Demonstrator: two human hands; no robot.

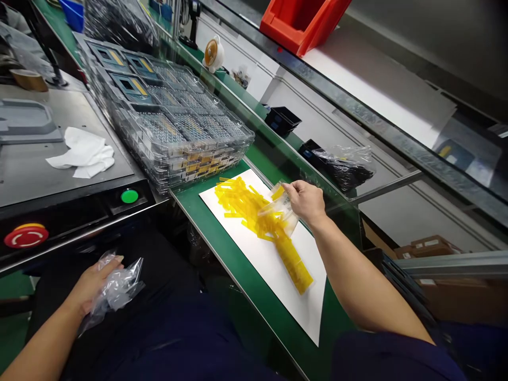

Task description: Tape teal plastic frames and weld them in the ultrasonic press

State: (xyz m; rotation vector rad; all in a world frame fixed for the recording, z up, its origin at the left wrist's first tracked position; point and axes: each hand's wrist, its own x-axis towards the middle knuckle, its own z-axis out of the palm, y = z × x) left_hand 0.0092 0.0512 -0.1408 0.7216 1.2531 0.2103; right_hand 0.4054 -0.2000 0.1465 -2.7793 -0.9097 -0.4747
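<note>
Over my lap, my left hand [95, 283] is closed around a crumpled clear plastic bag [121, 290]. My right hand [306, 200] pinches a second clear plastic bag [291, 217] by its edge, with a yellow strip or two showing in or behind it. Beneath that bag lies a loose pile of yellow strips [238, 198] on a white sheet [273, 275]. A neater row of yellow strips [292, 262] extends from the pile toward me. The sheet rests on a green work surface [206, 233].
Left of the sheet stands a stack of clear trays [190, 143] holding blue-grey parts. A machine top bears a white cloth [85, 151], a green button [129, 196] and a red stop button [26, 235]. An orange bin [301, 24] sits on the shelf above; black boxes [282, 120] stand behind.
</note>
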